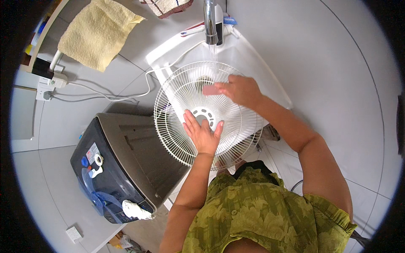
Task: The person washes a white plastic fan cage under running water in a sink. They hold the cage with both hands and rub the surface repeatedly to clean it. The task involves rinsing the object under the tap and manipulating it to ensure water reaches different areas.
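A round white wire fan guard [234, 129] lies over a white sink [258, 66] under the chrome tap [210, 25], from which water runs. My left hand [204, 136] rests on the guard beside its central hub, fingers spread. In my right hand [243, 91] is a small pink pad [211, 90], held by the fingertips above the guard's upper half; its exact kind is unclear. The hand is slightly blurred. Through the wires the sink drain [204, 81] is partly visible.
Left of the sink stands a dark top-loading washing machine [136, 151], with blue fan blades [98, 198] on its lid. A beige towel [99, 34] hangs above plugged-in cables [58, 80] on the wall. A brush handle [193, 30] lies on the sink's back ledge.
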`<action>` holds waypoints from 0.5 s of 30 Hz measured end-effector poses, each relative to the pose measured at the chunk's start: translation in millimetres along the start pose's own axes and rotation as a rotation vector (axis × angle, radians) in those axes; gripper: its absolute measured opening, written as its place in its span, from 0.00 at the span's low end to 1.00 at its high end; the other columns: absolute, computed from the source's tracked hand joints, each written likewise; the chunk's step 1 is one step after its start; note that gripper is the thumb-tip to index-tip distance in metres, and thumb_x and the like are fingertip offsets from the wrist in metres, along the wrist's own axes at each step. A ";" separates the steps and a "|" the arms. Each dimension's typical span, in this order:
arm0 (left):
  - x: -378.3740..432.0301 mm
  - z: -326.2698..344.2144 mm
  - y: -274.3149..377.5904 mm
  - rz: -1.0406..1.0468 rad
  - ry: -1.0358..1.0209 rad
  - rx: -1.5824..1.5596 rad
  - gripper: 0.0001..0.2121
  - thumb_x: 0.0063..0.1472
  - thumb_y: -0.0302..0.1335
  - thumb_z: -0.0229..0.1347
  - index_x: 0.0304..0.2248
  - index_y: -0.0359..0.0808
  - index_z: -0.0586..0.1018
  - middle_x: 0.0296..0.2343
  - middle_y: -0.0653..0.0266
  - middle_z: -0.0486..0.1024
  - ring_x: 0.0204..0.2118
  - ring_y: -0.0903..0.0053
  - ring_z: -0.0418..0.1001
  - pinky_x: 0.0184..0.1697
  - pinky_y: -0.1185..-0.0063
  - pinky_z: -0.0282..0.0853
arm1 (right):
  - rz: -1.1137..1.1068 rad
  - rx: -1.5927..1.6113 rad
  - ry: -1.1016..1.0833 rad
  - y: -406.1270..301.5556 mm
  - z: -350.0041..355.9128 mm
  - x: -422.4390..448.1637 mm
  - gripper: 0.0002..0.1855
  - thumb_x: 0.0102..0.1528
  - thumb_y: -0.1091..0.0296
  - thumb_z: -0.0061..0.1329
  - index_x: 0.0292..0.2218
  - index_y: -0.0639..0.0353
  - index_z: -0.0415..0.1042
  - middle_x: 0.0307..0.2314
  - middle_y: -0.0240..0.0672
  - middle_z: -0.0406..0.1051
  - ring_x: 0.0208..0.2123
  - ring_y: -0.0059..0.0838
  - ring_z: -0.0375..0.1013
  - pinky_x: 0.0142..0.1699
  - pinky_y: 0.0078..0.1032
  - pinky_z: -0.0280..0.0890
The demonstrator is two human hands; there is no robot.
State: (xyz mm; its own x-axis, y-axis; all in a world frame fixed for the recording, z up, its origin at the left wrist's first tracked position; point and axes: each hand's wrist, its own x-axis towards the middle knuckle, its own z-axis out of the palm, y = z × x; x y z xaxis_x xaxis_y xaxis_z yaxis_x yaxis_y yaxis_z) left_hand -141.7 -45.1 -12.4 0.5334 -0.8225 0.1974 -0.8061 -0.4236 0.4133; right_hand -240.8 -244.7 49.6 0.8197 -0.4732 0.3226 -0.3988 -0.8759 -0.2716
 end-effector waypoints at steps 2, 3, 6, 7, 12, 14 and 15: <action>0.2 0.4 0.5 0.015 0.010 -0.008 0.26 0.57 0.53 0.54 0.22 0.32 0.74 0.62 0.34 0.39 0.66 0.42 0.33 0.65 0.53 0.32 | 0.266 0.021 -0.045 13.0 5.8 11.4 0.12 0.54 0.50 0.51 0.36 0.41 0.80 0.21 0.36 0.70 0.23 0.38 0.72 0.27 0.34 0.66; 1.3 1.0 2.1 0.016 0.016 -0.010 0.26 0.57 0.52 0.54 0.23 0.32 0.74 0.62 0.34 0.39 0.66 0.42 0.33 0.65 0.53 0.32 | 0.393 0.034 -0.071 24.4 11.4 20.6 0.12 0.54 0.50 0.52 0.36 0.41 0.80 0.21 0.35 0.71 0.23 0.38 0.72 0.27 0.33 0.66; 2.3 0.5 1.4 0.025 0.023 -0.028 0.28 0.57 0.53 0.54 0.24 0.30 0.75 0.62 0.33 0.39 0.66 0.42 0.34 0.65 0.53 0.31 | 0.320 0.101 0.071 31.8 19.7 16.3 0.13 0.54 0.48 0.51 0.37 0.39 0.80 0.22 0.33 0.72 0.25 0.36 0.73 0.28 0.34 0.66; 0.9 1.2 1.5 0.024 0.031 -0.035 0.28 0.57 0.53 0.54 0.24 0.29 0.76 0.62 0.32 0.39 0.66 0.43 0.34 0.65 0.54 0.31 | 0.307 0.099 0.084 25.5 15.5 13.1 0.14 0.54 0.47 0.51 0.39 0.38 0.80 0.23 0.33 0.71 0.25 0.36 0.73 0.28 0.34 0.66; 0.5 0.5 0.8 0.003 0.010 -0.013 0.30 0.58 0.56 0.52 0.24 0.29 0.76 0.62 0.32 0.39 0.66 0.43 0.34 0.65 0.54 0.31 | 0.044 0.013 -0.196 -16.5 -2.6 -12.2 0.19 0.58 0.47 0.46 0.47 0.41 0.73 0.28 0.38 0.70 0.26 0.35 0.74 0.27 0.35 0.69; 1.3 0.1 0.6 0.002 0.007 -0.010 0.30 0.58 0.56 0.52 0.23 0.29 0.76 0.62 0.32 0.39 0.66 0.43 0.34 0.65 0.54 0.31 | 0.012 -0.080 -0.196 -9.4 0.8 -8.0 0.18 0.58 0.49 0.46 0.50 0.34 0.71 0.28 0.38 0.69 0.25 0.34 0.74 0.28 0.32 0.71; 1.0 0.3 1.1 0.002 0.005 -0.011 0.30 0.58 0.56 0.52 0.23 0.29 0.76 0.62 0.32 0.39 0.66 0.43 0.34 0.65 0.54 0.31 | 0.057 -0.095 -0.173 -0.1 2.3 -3.3 0.18 0.58 0.49 0.46 0.50 0.30 0.70 0.27 0.36 0.68 0.25 0.33 0.73 0.28 0.31 0.70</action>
State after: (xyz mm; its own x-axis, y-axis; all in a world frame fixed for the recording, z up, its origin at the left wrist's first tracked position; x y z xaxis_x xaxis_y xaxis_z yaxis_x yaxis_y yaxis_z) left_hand -142.1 -46.6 -12.1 0.5333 -0.8213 0.2025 -0.8042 -0.4181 0.4223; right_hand -242.5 -242.8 46.5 0.8498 -0.5063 0.1464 -0.4770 -0.8570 -0.1951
